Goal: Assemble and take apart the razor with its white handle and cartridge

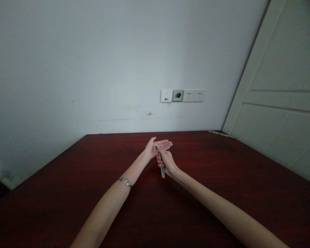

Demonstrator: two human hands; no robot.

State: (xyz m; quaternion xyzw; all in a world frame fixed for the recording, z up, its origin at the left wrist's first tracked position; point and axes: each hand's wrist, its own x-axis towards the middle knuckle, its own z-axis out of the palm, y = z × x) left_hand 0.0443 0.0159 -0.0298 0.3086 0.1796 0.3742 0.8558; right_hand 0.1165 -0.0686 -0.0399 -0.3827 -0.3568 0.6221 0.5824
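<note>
Above the worktop (217,165), right hand (168,161) clamped on a metal tool (163,173) at six o'clock.
The tool's head, pointing just before twelve, lies at the outstretched left hand (151,148); wall sockets (193,96) beyond at two o'clock.

A dark red, wood-grained tabletop (67,172) meets a plain, whitish wall (93,62). Mounted on the wall, in a row just right of centre, are a small white square plate with dark ports (166,96), a silver-grey square plate with a black centre (177,95), and a white rectangular double socket (193,96). Dark scuff marks (149,113) lie below. A pale, panelled door-like surface (286,134) stands at right.
</note>
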